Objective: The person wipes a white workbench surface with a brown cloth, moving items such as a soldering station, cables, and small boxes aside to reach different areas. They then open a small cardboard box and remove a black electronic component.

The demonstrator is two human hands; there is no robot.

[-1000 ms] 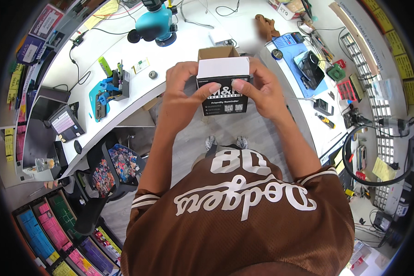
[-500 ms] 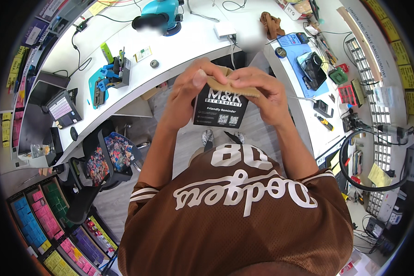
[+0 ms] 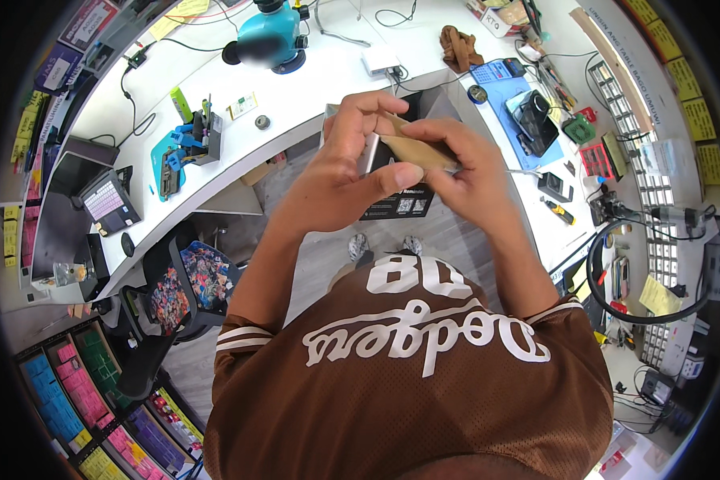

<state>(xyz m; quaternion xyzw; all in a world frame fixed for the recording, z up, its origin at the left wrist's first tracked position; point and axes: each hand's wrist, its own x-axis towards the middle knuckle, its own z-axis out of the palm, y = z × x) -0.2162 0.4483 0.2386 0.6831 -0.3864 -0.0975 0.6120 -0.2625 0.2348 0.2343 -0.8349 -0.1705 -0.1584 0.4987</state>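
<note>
Both hands are on a small black printed cardboard box (image 3: 388,212) with a brown inside flap (image 3: 418,155), held in front of my chest. My left hand (image 3: 332,176) is closed at the box's left side, its thumb lying across the front. Under those fingers shows a pale, silvery edge (image 3: 370,152); I cannot make out what it belongs to. My right hand (image 3: 472,172) grips the brown flap at the right, fingers curled over it. The hands cover most of the box front and its opening.
A white curved bench (image 3: 320,88) carries a teal microscope (image 3: 270,40), a tool holder (image 3: 208,136) and a small white device (image 3: 380,60). On the right, a blue mat (image 3: 504,112) holds a black device. An office chair (image 3: 192,276) stands at left; a black cable loop (image 3: 596,272) hangs at right.
My left thumb has come down across the box front, and a silvery edge now shows by the left fingers. The brown flap is lifted more and tilted. The box is more covered.
</note>
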